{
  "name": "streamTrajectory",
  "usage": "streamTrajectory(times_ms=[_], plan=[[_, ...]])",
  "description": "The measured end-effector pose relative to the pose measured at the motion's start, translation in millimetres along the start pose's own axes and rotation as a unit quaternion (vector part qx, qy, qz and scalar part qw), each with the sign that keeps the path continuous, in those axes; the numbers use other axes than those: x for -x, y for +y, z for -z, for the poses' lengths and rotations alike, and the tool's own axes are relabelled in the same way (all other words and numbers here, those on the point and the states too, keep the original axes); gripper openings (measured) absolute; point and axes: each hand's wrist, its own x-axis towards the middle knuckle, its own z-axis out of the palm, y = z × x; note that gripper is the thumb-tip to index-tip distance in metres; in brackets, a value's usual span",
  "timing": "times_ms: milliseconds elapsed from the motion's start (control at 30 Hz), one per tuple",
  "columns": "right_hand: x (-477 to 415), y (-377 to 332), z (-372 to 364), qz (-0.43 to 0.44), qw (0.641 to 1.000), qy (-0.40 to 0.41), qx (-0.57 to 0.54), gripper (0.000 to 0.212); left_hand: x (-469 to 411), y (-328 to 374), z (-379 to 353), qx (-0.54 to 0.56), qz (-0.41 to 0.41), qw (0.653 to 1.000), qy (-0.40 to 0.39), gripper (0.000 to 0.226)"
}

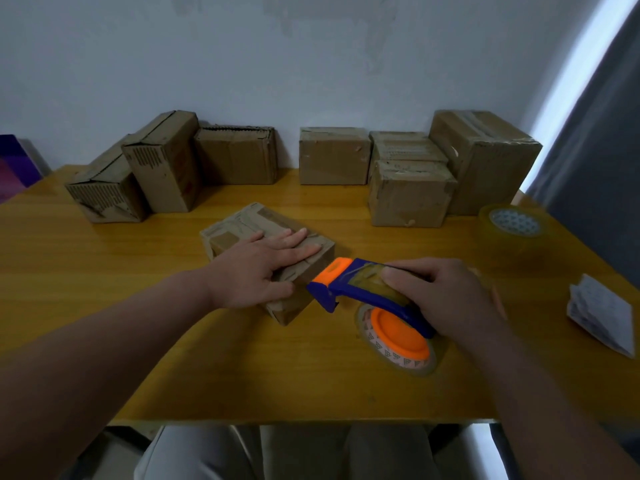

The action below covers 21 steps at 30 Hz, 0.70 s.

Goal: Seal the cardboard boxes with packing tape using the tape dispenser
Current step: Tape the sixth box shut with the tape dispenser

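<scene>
Yellow-orange wooden table [138, 341] filled the frame below a pale wall, with worn cardboard boxes [334, 155] lined along its far edge. At centre lay a small flat brown cardboard box [242, 223], its long axis running from upper left to lower right. The left hand [258, 266] pressed flat on it, fingers spread slightly. Just right of the box's near corner, the right hand [440, 296] was wrapped around a blue and orange tape dispenser [363, 292], its orange head touching the box edge. Bare tabletop lay open toward the lower left. A spare clear tape roll [512, 225] sat at right.
</scene>
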Motion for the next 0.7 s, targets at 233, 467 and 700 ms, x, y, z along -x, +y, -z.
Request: streamTrajectory(times_ms=[233, 467, 700], plan=[[-20, -31, -8, -0.009, 0.992, -0.015, 0.123, 0.023, 1, 1, -1, 0.012, -0.007, 1.0, 0.013, 0.077], [-34, -46, -1, -0.132, 0.991, -0.02, 0.031, 0.034, 2, 4, -1, 0.016, -0.008, 1.0, 0.023, 0.077], [-42, -44, 5, -0.257, 0.961, -0.054, -0.088, 0.019, 4, 9, 1, 0.011, 0.002, 1.0, 0.022, 0.077]])
